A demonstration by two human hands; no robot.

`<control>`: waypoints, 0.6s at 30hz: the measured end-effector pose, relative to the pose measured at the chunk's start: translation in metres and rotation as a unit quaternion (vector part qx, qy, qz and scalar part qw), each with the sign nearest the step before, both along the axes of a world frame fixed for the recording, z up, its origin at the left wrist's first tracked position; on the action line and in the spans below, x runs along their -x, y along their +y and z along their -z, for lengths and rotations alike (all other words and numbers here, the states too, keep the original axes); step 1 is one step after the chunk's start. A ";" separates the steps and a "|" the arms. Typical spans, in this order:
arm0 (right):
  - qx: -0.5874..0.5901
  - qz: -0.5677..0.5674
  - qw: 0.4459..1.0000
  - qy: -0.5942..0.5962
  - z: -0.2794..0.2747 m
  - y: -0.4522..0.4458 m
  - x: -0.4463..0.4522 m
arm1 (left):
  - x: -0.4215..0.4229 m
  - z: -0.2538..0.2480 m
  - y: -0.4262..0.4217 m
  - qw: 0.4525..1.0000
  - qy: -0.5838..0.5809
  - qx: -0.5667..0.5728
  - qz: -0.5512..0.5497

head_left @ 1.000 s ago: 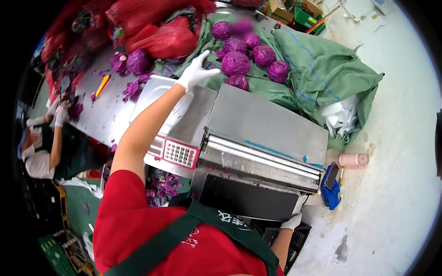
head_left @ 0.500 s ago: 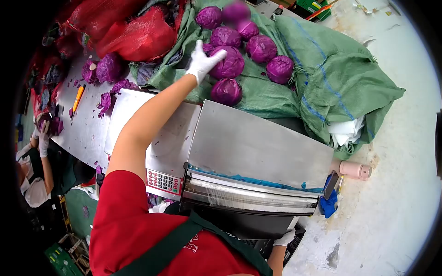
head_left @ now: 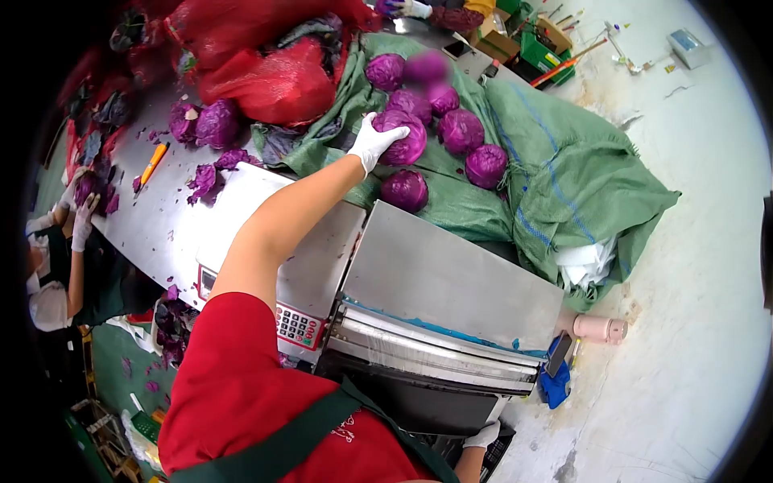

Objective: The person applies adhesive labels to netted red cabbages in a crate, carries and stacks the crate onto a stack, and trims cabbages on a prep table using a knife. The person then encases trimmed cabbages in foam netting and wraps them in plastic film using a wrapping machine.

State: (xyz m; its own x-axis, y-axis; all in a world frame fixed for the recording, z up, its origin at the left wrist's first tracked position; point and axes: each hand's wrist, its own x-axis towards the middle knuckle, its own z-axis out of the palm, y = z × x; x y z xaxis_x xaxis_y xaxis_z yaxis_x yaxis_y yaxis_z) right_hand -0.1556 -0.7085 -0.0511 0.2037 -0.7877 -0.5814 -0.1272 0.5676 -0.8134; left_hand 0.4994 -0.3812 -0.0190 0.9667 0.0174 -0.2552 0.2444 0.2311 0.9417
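Note:
My left hand (head_left: 376, 145), in a white glove, is wrapped around the near side of a red cabbage (head_left: 407, 137) at the top centre. Several more red cabbages (head_left: 461, 131) lie around it on a green woven sack (head_left: 451, 205). One single cabbage (head_left: 404, 191) sits just below my left hand. Low on the right, my gloved right hand (head_left: 483, 435) is beside the front corner of the film wrapping machine (head_left: 451, 278). Its fingers are partly hidden, so whatever it touches is unclear. Under my left forearm stands a scale with a keypad (head_left: 298, 326).
At left, an orange-handled knife (head_left: 153, 165) and loose cabbage leaves (head_left: 205, 183) lie on the metal table. Red mesh sacks (head_left: 274, 84) are piled behind. A co-worker's gloved hands (head_left: 83, 217) hold a cabbage at far left. A pink bottle (head_left: 600, 328) stands right of the machine.
My left hand has closed around the cabbage it was reaching over, and the cabbage has turned or shifted slightly. The whole view has swung a little. My right hand stays beside the machine.

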 end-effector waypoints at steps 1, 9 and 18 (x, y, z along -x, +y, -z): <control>0.001 0.019 1.000 0.015 -0.002 0.002 -0.003 | 0.012 -0.013 0.010 0.998 -0.052 0.023 -0.004; 0.014 -0.037 0.999 -0.021 0.013 -0.012 0.003 | 0.141 -0.125 0.135 0.815 -0.367 -0.436 -0.108; 0.099 -0.130 0.986 0.033 -0.028 -0.004 -0.037 | 0.269 -0.137 0.276 0.768 -0.258 -0.543 -0.220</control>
State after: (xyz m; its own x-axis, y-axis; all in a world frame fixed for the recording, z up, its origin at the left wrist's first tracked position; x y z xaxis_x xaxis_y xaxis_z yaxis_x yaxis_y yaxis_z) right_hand -0.1186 -0.7124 -0.0230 0.3812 -0.8127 -0.4407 -0.3044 0.3397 -0.8899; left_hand 0.2307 -0.1048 0.1183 0.7739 0.3020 0.5567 -0.1038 -0.8066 0.5818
